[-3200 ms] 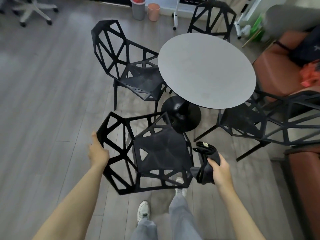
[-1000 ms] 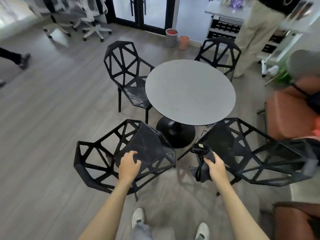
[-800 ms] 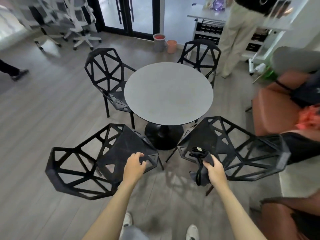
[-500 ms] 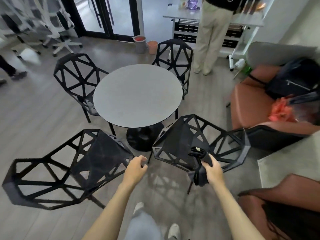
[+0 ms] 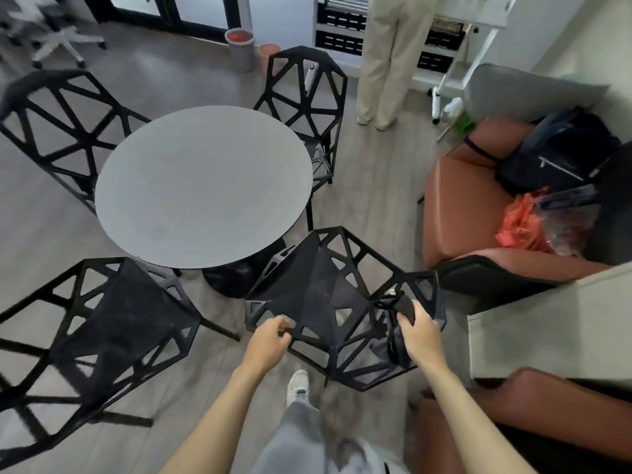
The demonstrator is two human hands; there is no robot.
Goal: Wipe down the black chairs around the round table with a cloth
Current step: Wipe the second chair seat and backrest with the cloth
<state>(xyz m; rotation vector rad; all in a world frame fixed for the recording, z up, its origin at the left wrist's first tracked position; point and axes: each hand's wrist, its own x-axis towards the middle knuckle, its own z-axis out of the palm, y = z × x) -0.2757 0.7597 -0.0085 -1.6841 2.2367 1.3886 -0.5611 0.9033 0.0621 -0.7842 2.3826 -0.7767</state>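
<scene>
Black open-lattice plastic makes up the chair (image 5: pixel 337 302) nearest the person, which stands at the near right edge of the round table (image 5: pixel 205 186), its seat turned toward the table's foot. The left hand (image 5: pixel 268 343) curls its fingers round the front rim of that seat, while the right hand (image 5: pixel 419 335) grips a dark bunched cloth (image 5: pixel 396 323) pressed against the chair's right side, close to the armrest struts.

The step in hand looks like the start of wiping this chair: one hand steadies it, and the cloth is only just at the frame. Next, the cloth probably needs spreading flatter and drawing along the seat panel and then each thin strut, since the many triangular gaps would let a wadded rag skip over edges.

Three more chairs of the same make ring the table: one at its near left (image 5: pixel 102 323), one at the far left (image 5: pixel 65 131), one at the far side (image 5: pixel 304 107). Faint dusty smears show on the seats.
</scene>
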